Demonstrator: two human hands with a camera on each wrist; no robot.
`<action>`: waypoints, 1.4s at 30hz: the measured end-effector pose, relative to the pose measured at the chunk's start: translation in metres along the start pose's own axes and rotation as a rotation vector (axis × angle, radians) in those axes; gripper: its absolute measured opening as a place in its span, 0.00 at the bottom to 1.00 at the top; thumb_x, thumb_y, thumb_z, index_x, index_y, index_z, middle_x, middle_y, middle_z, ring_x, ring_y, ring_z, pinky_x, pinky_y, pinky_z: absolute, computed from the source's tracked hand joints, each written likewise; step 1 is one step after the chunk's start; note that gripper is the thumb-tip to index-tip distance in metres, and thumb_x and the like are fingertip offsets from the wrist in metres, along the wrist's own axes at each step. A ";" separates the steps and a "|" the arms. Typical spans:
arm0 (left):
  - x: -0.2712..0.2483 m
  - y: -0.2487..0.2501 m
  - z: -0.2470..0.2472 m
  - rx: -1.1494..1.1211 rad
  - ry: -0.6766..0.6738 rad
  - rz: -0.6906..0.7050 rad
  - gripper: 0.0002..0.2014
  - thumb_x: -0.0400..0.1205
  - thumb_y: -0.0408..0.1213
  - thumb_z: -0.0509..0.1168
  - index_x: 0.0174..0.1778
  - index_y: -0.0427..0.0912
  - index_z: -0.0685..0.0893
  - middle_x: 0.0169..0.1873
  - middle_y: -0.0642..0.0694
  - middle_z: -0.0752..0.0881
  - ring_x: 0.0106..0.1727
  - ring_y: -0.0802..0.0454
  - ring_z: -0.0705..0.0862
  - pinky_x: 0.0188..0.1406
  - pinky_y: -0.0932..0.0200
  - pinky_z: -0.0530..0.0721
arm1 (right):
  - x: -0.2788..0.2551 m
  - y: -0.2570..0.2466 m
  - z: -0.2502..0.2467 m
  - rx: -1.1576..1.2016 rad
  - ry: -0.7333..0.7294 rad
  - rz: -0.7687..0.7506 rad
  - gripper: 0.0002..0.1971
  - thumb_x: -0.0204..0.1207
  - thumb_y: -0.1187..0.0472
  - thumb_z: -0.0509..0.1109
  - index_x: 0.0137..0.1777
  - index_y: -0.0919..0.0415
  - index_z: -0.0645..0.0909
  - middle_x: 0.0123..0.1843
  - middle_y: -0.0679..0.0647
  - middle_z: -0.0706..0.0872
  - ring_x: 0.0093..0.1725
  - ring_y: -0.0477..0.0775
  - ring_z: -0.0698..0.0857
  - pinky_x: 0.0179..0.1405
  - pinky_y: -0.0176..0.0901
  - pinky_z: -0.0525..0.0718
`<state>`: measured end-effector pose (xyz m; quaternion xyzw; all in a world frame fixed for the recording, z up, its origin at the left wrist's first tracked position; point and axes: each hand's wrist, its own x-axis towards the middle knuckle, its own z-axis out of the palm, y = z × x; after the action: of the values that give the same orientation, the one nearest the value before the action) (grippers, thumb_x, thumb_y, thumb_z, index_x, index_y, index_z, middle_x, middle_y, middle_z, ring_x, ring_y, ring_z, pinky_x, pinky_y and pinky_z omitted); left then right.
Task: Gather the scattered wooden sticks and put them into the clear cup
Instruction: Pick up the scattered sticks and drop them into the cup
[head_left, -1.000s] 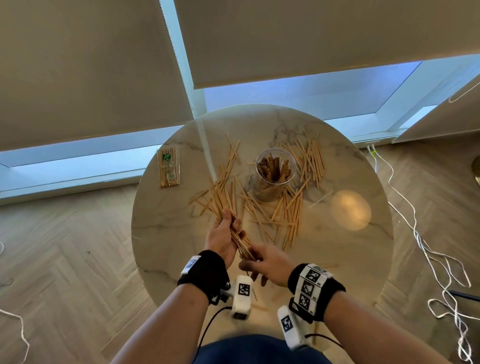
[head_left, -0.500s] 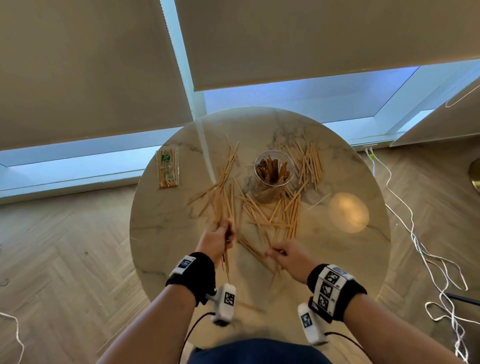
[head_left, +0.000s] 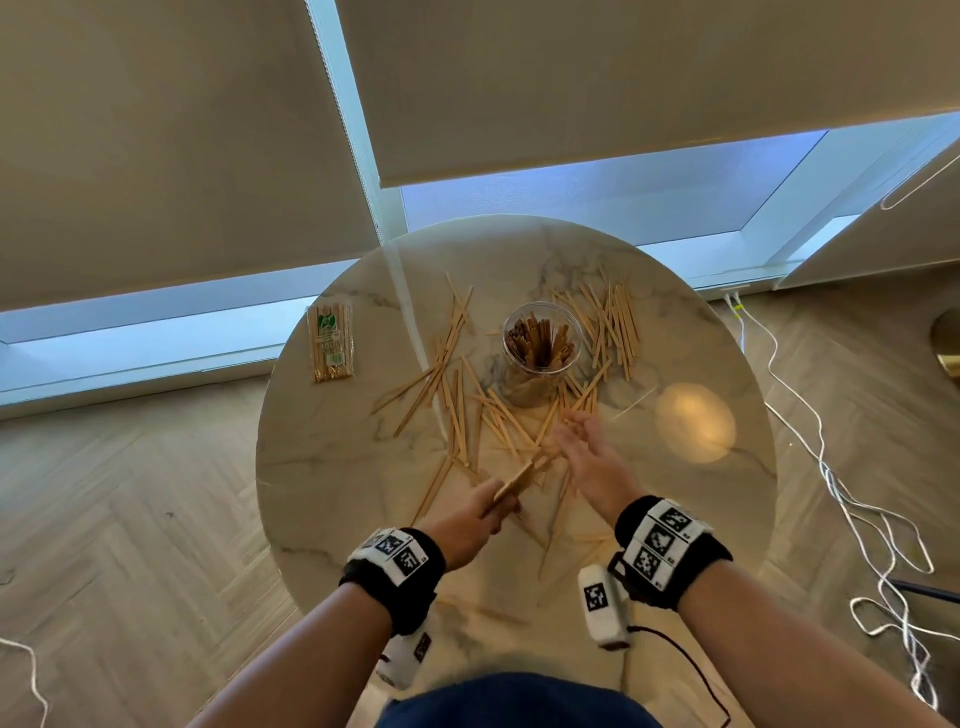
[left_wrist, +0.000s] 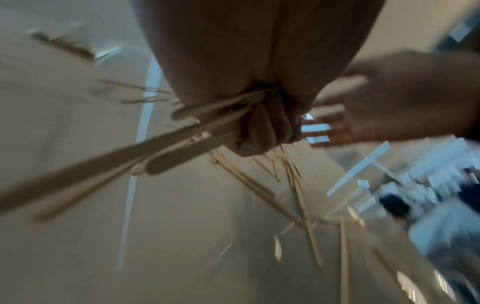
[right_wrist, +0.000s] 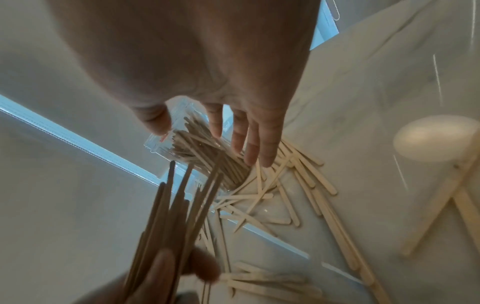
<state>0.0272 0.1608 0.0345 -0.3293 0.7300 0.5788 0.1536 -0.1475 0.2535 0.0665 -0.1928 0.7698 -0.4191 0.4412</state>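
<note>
sealed stick packet (head_left: 330, 342) carries a green logo, wording unreadable.

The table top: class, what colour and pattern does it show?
The table top is cream-white marble with faint grey veins, clearest in the head view.

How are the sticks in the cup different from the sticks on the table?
The sticks in the clear cup stand upright, packed close together; the loose sticks on the table lie flat, spread out and crossing each other. The cup's sticks look darker, shaded inside the cup; the table's sticks look pale in the light. Both are thin, flat wooden sticks, seemingly the same kind.
</note>
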 end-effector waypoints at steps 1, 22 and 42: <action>-0.001 0.004 0.003 0.070 -0.036 0.002 0.07 0.90 0.41 0.55 0.57 0.48 0.78 0.36 0.55 0.75 0.33 0.61 0.71 0.32 0.68 0.71 | 0.001 -0.001 0.002 -0.015 -0.052 -0.001 0.14 0.87 0.48 0.60 0.63 0.55 0.79 0.57 0.53 0.85 0.55 0.53 0.85 0.50 0.38 0.79; 0.024 0.007 -0.021 -1.352 0.623 0.014 0.06 0.93 0.39 0.49 0.58 0.48 0.71 0.27 0.51 0.67 0.25 0.55 0.63 0.21 0.62 0.66 | -0.030 0.031 0.050 -0.167 -0.763 0.272 0.20 0.81 0.58 0.72 0.70 0.60 0.74 0.50 0.55 0.89 0.39 0.53 0.89 0.44 0.49 0.90; 0.014 -0.057 -0.024 0.655 0.411 -0.169 0.13 0.88 0.43 0.62 0.64 0.40 0.75 0.59 0.41 0.80 0.55 0.39 0.88 0.49 0.48 0.84 | -0.003 0.053 0.089 -1.211 -0.066 -0.120 0.14 0.86 0.59 0.61 0.66 0.65 0.77 0.69 0.65 0.77 0.59 0.65 0.85 0.55 0.53 0.84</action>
<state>0.0580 0.1268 -0.0098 -0.4308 0.8618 0.2228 0.1483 -0.0673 0.2437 0.0021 -0.4654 0.8450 0.0754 0.2523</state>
